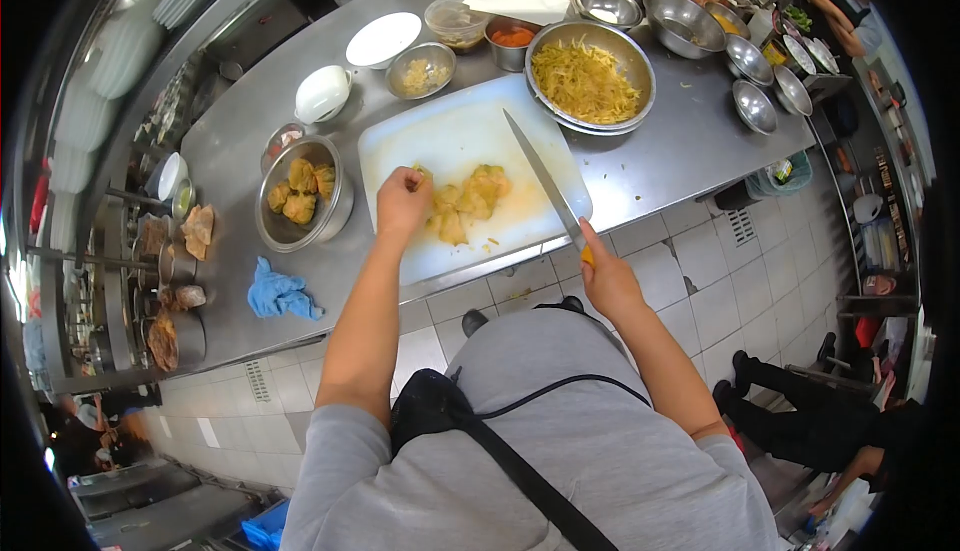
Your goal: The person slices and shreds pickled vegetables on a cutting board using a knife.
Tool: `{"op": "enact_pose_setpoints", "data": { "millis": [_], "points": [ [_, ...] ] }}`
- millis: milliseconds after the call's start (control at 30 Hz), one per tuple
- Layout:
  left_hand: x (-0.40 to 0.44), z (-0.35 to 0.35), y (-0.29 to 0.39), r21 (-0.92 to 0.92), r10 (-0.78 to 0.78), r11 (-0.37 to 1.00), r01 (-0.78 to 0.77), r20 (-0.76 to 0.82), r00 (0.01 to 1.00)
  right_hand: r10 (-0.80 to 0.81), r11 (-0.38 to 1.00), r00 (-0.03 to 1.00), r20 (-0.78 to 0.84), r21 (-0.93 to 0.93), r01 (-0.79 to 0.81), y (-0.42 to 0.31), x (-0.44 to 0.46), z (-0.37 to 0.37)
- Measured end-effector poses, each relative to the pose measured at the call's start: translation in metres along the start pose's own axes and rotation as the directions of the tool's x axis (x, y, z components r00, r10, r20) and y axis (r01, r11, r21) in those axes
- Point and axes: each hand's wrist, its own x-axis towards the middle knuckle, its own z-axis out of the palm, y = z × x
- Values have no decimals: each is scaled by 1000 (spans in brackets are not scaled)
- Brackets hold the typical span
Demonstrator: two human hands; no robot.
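My right hand (612, 286) is wrapped round the yellow handle of a long kitchen knife (541, 173). Its blade points away from me over the right part of the white cutting board (540, 141). On the board's middle lie yellow-green vegetable pieces (480, 193), flat and moist-looking, with small scraps nearby. At their left edge, my left hand (405, 201) is closed with fingers curled together; a greenish bit shows by the fingertips, but what they grip is mostly hidden. To the left stands a steel bowl (336, 221) with several whole yellow-green vegetable lumps (300, 191).
Behind the board stands a large steel bowl (645, 116) of yellow-green shreds (585, 81). Smaller bowls of chopped garlic-like bits (420, 75) and orange food (512, 37) stand at the back. A blue cloth (280, 291) lies front left. Other people (815, 416) are at the right.
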Motion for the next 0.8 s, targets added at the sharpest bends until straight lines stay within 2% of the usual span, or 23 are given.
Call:
{"op": "enact_pose_setpoints", "data": {
  "millis": [100,200,267,300,367,400,467,600,667,700,733,800],
  "points": [
    [0,-14,8,-51,27,998,-29,-52,998,10,1000,1000,5,7,-10,0,-1,1],
    [-7,-16,21,-65,80,995,-77,46,996,3,1000,1000,-8,13,-3,2,-1,2],
    [-8,3,13,-296,151,954,-46,340,928,-2,1000,1000,-10,13,2,2,1,3],
    [-12,14,11,-296,150,954,-46,340,928,3,1000,1000,-7,15,-3,3,2,3],
    [-25,37,11,-152,144,982,-109,241,960,8,1000,1000,1,14,-8,2,1,3],
    [-32,41,10,-154,141,982,-106,241,960,16,1000,1000,4,14,-16,1,1,2],
    [-41,45,10,261,251,933,-247,20,968,25,1000,1000,5,13,-25,1,1,1],
    [-19,19,1,165,134,976,-143,62,989,10,999,1000,-15,33,-10,7,2,7],
    [-4,5,-12,210,297,932,-295,20,955,6,999,1000,-22,31,-5,5,3,7],
    [-1,0,-12,144,296,941,-306,87,951,15,1000,1000,-12,22,-15,4,3,6],
    [-1,-2,-12,142,293,943,-302,84,952,25,1000,1000,-2,12,-25,3,3,5],
    [-1,-6,-8,238,319,877,-417,358,877,20,1000,1000,-3,6,-20,3,4,4]
  ]
}}
